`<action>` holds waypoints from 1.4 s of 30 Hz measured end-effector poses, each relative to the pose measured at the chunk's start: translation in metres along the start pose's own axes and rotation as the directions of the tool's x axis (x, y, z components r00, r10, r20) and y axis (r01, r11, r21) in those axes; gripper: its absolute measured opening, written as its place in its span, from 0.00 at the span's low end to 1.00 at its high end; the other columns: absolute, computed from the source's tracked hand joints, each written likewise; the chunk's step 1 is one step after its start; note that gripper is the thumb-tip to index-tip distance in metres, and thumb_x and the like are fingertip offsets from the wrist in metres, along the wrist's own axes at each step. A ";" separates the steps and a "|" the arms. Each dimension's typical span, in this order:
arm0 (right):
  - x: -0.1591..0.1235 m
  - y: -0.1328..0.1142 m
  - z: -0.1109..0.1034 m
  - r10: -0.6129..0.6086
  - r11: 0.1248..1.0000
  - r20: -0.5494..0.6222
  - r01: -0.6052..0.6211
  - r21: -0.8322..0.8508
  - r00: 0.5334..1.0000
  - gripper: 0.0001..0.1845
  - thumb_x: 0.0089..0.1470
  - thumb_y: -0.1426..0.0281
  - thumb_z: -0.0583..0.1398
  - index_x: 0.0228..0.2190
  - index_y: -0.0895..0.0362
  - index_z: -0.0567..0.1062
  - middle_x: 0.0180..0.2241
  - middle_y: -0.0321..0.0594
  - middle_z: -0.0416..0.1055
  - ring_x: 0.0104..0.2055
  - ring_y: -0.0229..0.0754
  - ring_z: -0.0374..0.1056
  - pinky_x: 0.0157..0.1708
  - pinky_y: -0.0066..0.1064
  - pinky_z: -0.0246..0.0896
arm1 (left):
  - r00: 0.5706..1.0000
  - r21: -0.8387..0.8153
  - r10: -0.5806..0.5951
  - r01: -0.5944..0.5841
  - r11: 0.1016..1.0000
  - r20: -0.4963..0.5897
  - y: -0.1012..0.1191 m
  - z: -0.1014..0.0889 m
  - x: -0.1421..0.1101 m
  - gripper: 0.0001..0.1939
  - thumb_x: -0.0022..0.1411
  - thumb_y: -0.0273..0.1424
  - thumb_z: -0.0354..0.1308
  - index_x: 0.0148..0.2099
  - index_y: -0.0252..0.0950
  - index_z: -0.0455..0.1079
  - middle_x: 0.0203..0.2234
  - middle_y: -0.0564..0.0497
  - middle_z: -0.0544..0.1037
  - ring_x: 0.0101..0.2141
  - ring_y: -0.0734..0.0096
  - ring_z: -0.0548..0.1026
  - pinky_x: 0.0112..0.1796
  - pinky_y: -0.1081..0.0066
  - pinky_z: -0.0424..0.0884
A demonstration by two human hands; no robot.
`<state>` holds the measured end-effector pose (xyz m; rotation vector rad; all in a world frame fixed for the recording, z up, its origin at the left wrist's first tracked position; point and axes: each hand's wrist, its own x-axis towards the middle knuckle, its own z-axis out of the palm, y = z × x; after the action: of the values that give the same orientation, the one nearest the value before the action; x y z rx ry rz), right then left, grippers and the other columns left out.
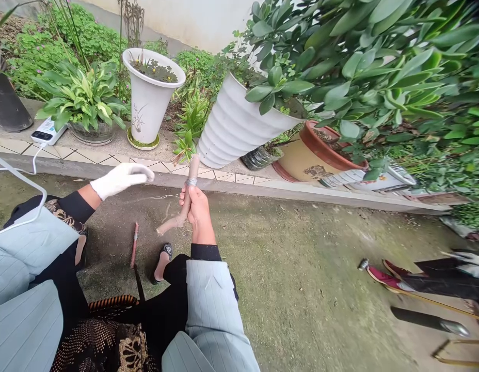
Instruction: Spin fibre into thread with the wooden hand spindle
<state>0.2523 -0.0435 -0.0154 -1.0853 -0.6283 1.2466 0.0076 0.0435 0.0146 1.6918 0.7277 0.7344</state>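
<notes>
In the head view, my right hand point(196, 206), which is bare, grips a forked wooden stick point(193, 169) with its bark off. Grey wire point(191, 181) is wound around the stick just above my fingers. A thin loose strand point(162, 197) stretches from near my right hand toward the left. My left hand point(123, 179), in a white glove, hovers apart from the stick with its fingers stretched out and nothing visible in them. On the ground between my feet lies a reddish stick point(134, 245) with a grey band near its upper end.
Along the tiled ledge point(162, 167) stand a tall white pot point(149, 106), a tilted ribbed white pot point(239, 121) and a tan pot point(313, 152). A white device point(48, 133) with a cable sits at left. Another person's red shoes point(382, 276) are at right.
</notes>
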 end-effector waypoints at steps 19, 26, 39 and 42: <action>0.000 0.007 0.020 0.000 0.995 0.059 0.006 -0.103 0.998 0.15 0.47 0.58 0.65 0.26 0.57 0.72 0.21 0.33 0.68 0.22 0.31 0.63 0.23 0.23 0.64 | 0.989 0.516 0.145 -0.130 0.847 0.011 -0.011 0.040 0.000 0.15 0.60 0.34 0.53 0.42 0.36 0.78 0.38 0.48 0.82 0.40 0.62 0.77 0.46 0.64 0.70; -0.003 -0.004 0.023 -0.060 0.995 0.050 0.056 0.077 0.997 0.14 0.47 0.61 0.66 0.31 0.58 0.73 0.27 0.34 0.69 0.25 0.31 0.65 0.23 0.25 0.66 | 0.951 0.059 0.091 -0.077 0.995 -0.295 -0.014 0.035 0.001 0.15 0.58 0.31 0.53 0.44 0.31 0.75 0.36 0.46 0.80 0.36 0.67 0.77 0.41 0.67 0.73; -0.001 0.001 0.040 -0.159 0.986 0.037 0.157 0.058 0.987 0.15 0.47 0.59 0.65 0.31 0.57 0.71 0.29 0.34 0.68 0.27 0.32 0.65 0.25 0.26 0.67 | 0.963 -0.295 -0.203 0.145 0.944 -0.176 -0.022 0.056 -0.001 0.22 0.57 0.45 0.59 0.47 0.33 0.72 0.42 0.44 0.78 0.39 0.67 0.75 0.39 0.69 0.70; -0.001 0.007 0.041 -0.127 0.992 0.053 0.126 0.017 0.991 0.16 0.46 0.59 0.65 0.30 0.58 0.71 0.28 0.34 0.68 0.27 0.33 0.66 0.24 0.25 0.67 | 0.956 -0.354 -0.237 0.164 0.921 -0.173 -0.021 0.057 0.003 0.16 0.56 0.40 0.59 0.39 0.30 0.71 0.29 0.46 0.78 0.30 0.69 0.75 0.34 0.70 0.69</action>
<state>0.2133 -0.0319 -0.0054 -0.9879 -0.7176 1.1716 0.0518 0.0171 -0.0175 1.2194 0.8576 0.8487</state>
